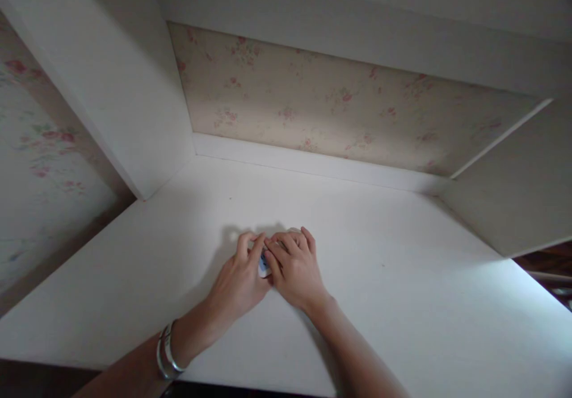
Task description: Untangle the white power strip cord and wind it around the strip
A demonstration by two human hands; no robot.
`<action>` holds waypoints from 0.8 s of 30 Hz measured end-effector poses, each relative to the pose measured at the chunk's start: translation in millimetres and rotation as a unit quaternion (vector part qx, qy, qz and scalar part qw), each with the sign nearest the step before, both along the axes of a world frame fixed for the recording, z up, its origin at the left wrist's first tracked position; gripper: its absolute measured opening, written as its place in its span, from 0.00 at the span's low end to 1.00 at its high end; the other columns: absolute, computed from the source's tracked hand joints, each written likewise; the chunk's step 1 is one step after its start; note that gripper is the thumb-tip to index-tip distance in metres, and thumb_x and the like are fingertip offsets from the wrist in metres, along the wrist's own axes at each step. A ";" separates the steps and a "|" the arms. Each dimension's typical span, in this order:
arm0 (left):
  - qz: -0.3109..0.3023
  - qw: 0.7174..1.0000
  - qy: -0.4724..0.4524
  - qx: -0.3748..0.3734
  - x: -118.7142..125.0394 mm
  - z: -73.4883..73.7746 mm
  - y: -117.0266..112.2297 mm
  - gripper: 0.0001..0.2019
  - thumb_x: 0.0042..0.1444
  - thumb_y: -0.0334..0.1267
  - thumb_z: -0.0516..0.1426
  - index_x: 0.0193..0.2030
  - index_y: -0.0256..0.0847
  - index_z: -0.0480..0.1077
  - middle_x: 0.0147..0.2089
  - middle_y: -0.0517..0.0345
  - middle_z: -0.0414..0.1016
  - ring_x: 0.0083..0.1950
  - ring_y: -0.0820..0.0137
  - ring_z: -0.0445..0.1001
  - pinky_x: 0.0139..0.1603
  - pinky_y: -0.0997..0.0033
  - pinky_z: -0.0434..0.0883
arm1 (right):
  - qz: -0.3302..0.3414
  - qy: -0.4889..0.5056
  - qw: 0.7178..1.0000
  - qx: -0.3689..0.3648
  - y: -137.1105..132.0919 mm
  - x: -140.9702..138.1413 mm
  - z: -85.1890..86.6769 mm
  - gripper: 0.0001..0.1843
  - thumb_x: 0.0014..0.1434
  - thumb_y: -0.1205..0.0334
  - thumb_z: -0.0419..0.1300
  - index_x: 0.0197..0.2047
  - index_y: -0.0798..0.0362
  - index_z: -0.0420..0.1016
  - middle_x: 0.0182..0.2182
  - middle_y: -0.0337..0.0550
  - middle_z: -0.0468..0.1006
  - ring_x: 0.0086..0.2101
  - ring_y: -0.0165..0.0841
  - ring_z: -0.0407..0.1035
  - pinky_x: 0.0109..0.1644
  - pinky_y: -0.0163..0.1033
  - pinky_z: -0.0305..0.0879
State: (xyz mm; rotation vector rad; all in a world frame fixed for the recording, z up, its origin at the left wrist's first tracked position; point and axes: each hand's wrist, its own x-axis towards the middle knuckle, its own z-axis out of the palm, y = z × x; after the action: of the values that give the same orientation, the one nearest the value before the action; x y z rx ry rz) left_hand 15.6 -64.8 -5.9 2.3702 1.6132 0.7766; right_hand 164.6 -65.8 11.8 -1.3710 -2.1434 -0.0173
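My left hand [243, 273] is closed around a small blue-and-white card [264, 265] with a rounded white corner, which looks like a playing card. Pressed against it from the other side, my right hand [295, 267] curls its fingers over the same spot, its thumb touching the card. A pale edge [294, 230] shows beyond the right fingertips; whether it belongs to the same thing I cannot tell. Both hands rest low over the white tabletop [277, 338], and most of what they hold is hidden beneath the fingers.
White panels [129, 76] stand at the left and right of the surface. Behind it runs a low white ledge [313, 162] below floral wallpaper [308, 100]. An overhanging white shelf [357, 34] crosses above. Two silver bangles [166, 350] circle my left wrist.
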 end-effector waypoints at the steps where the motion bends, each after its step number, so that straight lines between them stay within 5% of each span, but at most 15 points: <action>1: -0.005 1.000 0.000 -0.003 -0.7 -0.2 0.8 0.31 0.51 0.36 0.59 0.61 0.40 0.55 0.57 0.45 0.60 0.42 0.63 0.76 0.38 0.64 0.77 | 0.002 0.002 1.000 0.001 0.9 0.2 -1.0 0.15 0.65 0.59 0.53 0.53 0.45 0.73 0.46 0.41 0.76 0.48 0.39 0.63 0.65 0.56 0.41; 8: -0.022 0.999 -0.043 -0.018 -5.7 -0.3 7.3 0.29 0.53 0.41 0.58 0.61 0.42 0.56 0.60 0.47 0.61 0.51 0.59 0.73 0.49 0.60 0.75 | 0.047 0.107 0.992 0.050 5.9 8.8 -9.2 0.10 0.65 0.62 0.54 0.46 0.47 0.75 0.40 0.40 0.78 0.44 0.34 0.68 0.63 0.50 0.50; 13: -0.029 0.991 -0.111 -0.065 -12.7 -2.1 10.9 0.26 0.55 0.47 0.58 0.59 0.44 0.61 0.59 0.50 0.62 0.54 0.63 0.72 0.54 0.63 0.72 | -0.028 0.196 0.976 0.088 3.2 18.9 -7.0 0.11 0.65 0.62 0.53 0.34 0.52 0.75 0.29 0.43 0.77 0.34 0.33 0.69 0.44 0.41 0.62; 19: -0.084 0.957 -0.234 -0.152 -16.6 -4.6 15.7 0.17 0.58 0.45 0.55 0.52 0.40 0.69 0.54 0.48 0.69 0.41 0.68 0.77 0.42 0.67 0.76 | -0.112 0.172 0.970 -0.130 -5.6 24.6 -1.7 0.16 0.65 0.51 0.51 0.47 0.49 0.74 0.20 0.36 0.74 0.20 0.29 0.66 0.26 0.33 0.54; 24: -0.076 0.964 -0.217 -0.134 -15.5 -3.6 18.6 0.12 0.59 0.43 0.54 0.43 0.40 0.73 0.44 0.51 0.76 0.38 0.67 0.77 0.39 0.67 0.74 | -0.109 0.193 0.948 -0.230 -23.5 27.2 -5.8 0.26 0.61 0.50 0.56 0.61 0.44 0.62 0.23 0.34 0.76 0.21 0.30 0.69 0.26 0.32 0.56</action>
State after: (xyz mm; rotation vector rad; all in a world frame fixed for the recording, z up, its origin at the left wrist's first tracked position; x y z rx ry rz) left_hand 0.1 -46.2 -9.6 1.9386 1.2512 0.9034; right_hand 191.8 -89.3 6.1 -1.6988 -1.7151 0.6490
